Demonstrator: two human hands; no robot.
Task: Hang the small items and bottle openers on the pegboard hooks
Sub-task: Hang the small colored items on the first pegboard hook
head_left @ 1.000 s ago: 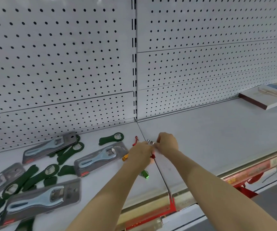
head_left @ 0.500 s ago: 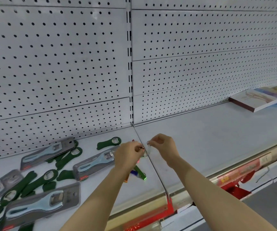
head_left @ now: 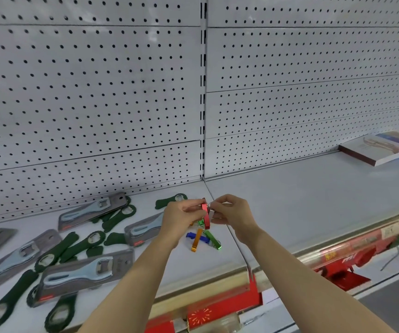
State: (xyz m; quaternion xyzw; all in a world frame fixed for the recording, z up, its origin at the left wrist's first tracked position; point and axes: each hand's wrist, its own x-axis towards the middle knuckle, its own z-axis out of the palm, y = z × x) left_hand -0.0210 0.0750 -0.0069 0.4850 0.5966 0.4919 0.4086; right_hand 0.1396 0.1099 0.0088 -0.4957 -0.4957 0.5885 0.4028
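My left hand (head_left: 181, 218) and my right hand (head_left: 233, 216) meet above the shelf seam. Together they pinch a small red keyring bottle opener (head_left: 205, 215) with a silver piece beside it. Below them on the shelf (head_left: 301, 200) lie small blue (head_left: 194, 236), orange (head_left: 196, 241) and green (head_left: 212, 239) keyring openers. Carded silver bottle openers (head_left: 86, 272) and dark green openers (head_left: 83, 243) are scattered over the shelf's left part. The white pegboard (head_left: 97, 92) behind shows no hooks.
A flat boxed item (head_left: 376, 150) lies at the back right of the shelf. Along the shelf's front edge runs a price rail with red labels (head_left: 220, 306). A red bracket (head_left: 347, 275) sits below at the right.
Both hands have lifted slightly and drawn together, and the red opener now shows between them. The view has tilted up a little.
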